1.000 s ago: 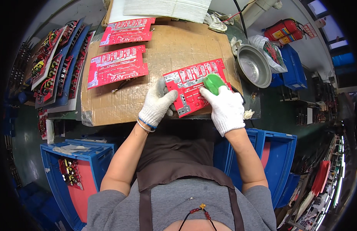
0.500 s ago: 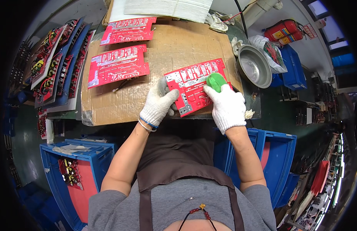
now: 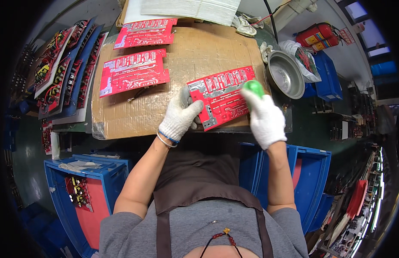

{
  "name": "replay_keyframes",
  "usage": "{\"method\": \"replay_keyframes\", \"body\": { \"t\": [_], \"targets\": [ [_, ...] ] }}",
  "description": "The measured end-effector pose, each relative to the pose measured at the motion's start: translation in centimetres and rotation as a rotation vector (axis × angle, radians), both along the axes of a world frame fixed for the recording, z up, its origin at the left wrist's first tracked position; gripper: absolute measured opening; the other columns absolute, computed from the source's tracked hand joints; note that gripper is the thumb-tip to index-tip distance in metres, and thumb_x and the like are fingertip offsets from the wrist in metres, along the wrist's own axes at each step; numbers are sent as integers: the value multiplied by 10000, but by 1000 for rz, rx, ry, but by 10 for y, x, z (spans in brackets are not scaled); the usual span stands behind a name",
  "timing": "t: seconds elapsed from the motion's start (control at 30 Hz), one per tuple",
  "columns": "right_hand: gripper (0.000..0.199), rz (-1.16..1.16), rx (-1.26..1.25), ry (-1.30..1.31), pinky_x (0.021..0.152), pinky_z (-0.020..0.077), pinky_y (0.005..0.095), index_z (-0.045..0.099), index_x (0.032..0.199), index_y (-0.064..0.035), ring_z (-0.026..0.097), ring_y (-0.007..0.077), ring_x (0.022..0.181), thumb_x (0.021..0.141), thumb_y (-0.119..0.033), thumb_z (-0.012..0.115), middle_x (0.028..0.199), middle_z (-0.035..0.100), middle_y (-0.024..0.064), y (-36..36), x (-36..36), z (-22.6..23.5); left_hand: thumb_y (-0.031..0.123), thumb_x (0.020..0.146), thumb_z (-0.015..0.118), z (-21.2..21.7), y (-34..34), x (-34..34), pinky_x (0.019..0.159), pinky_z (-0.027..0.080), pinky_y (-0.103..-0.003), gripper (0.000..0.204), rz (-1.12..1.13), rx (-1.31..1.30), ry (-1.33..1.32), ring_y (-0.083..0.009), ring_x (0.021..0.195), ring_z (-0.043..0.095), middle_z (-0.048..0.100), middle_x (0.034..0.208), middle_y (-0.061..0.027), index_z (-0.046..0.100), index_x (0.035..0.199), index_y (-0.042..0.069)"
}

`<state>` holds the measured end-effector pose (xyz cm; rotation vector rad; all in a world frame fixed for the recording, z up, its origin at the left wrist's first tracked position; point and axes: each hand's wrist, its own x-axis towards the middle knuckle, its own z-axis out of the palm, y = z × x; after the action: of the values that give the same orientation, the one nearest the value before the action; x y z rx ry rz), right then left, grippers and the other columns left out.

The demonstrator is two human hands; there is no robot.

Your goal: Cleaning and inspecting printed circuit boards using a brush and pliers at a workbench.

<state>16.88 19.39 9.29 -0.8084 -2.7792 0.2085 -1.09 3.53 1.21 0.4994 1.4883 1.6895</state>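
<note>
Both my hands wear white knitted gloves. My left hand (image 3: 181, 110) grips the left edge of a red circuit board (image 3: 225, 98), thumb on top and fingers underneath. Silvery solder tracks cover the board's upturned face, and it is held slightly tilted over the front of the cardboard. At the board's right edge, my right hand (image 3: 266, 120) is closed round a rounded green hand tool (image 3: 254, 89). The tool is smeared by motion, and its underside is hidden. Two more red boards, a nearer one (image 3: 135, 72) and a farther one (image 3: 145, 33), lie solder side up to the left.
Brown cardboard (image 3: 135, 116) covers the bench. A metal bowl (image 3: 286, 74) stands at its right edge, near a white bag (image 3: 300, 60) of wires. Boards stand in a rack (image 3: 64, 73) at left. Blue crates (image 3: 115, 172) flank me below, and a fire extinguisher (image 3: 315, 34) is far right.
My right hand and the green tool have moved right, from over the board to its right edge. My left hand still holds the board, which has shifted slightly right.
</note>
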Motion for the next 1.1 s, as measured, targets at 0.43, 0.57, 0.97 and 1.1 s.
{"method": "replay_keyframes", "body": {
  "t": [0.43, 0.57, 0.97, 1.1],
  "targets": [
    [257, -233, 10, 148, 778, 552, 508, 682, 1219, -183, 690, 408, 880, 1009, -145, 540, 962, 701, 195, 57, -16, -31, 148, 941, 676, -1, -1, -3, 419, 488, -219, 445, -35, -5, -4, -75, 523, 586, 668, 853, -61, 535, 1324, -31],
    [282, 131, -83, 164, 729, 574, 452, 701, 1182, -210, 697, 343, 823, 932, -118, 609, 952, 705, 123, -56, -34, -24, 154, 944, 678, 6, 1, -1, 417, 485, -226, 422, -31, -2, -24, -75, 525, 589, 662, 840, -57, 547, 1301, -30],
    [436, -371, -266, 290, 999, 523, 417, 552, 1445, -185, 682, 386, 1148, 1012, -175, 508, 1274, 687, 210, 50, 9, -20, 135, 953, 672, 1, 1, 1, 429, 474, -205, 380, -38, 0, 13, -63, 518, 576, 639, 822, -35, 556, 1288, -1],
    [450, -327, -271, 416, 1006, 511, 485, 510, 1453, -116, 642, 447, 1180, 1018, -225, 549, 1340, 648, 229, 53, 19, -27, 132, 955, 669, 0, 1, 0, 428, 477, -203, 393, -43, -15, 22, -66, 517, 582, 642, 827, -37, 545, 1300, -10]
  ]
}}
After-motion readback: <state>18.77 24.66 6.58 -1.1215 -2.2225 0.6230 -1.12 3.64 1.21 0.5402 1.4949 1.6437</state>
